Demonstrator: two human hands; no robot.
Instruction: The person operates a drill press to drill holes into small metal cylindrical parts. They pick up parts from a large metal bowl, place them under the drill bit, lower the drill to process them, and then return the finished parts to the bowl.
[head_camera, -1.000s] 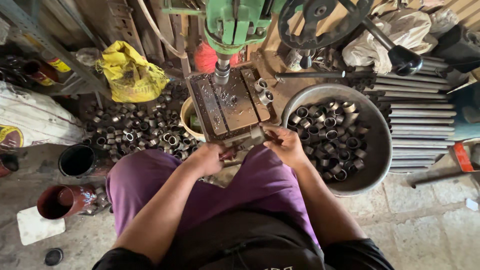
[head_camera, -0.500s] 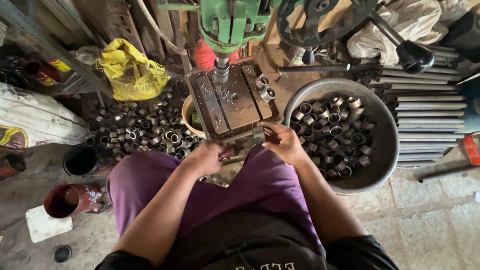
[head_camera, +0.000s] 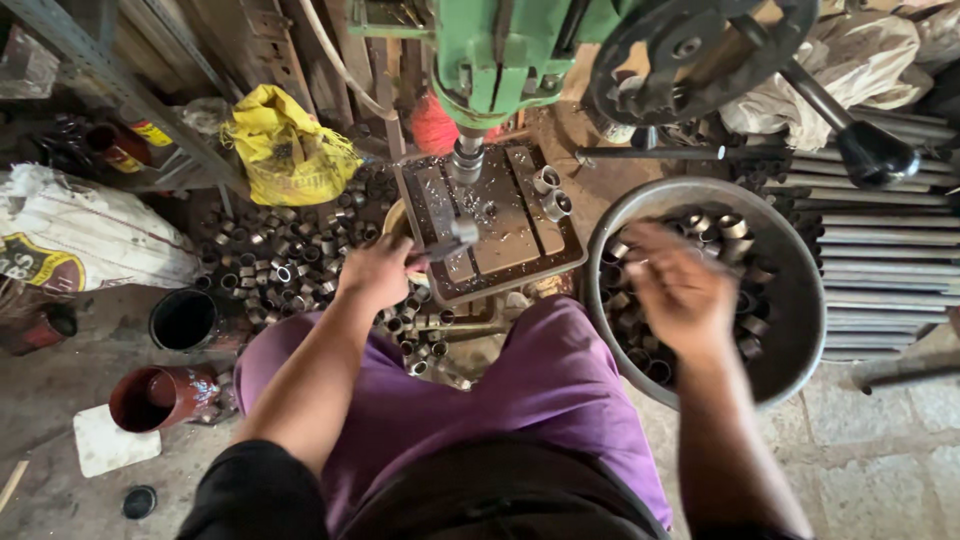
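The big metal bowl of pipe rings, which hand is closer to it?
Right. The right hand is over the metal bowl, above the rings. The left hand is across at the drill table, apart from the bowl.

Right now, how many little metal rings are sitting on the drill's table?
2. One metal ring stands at the table's far right edge, the other just nearer beside it. The left hand holds a tool there; more may be hidden.

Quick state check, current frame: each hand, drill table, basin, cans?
left hand: gripping a small metal piece at the drill table edge
right hand: blurred, over the basin, grip unclear
drill table: chip-strewn, two rings on it
metal basin: holding metal rings
red can: lying tilted, open
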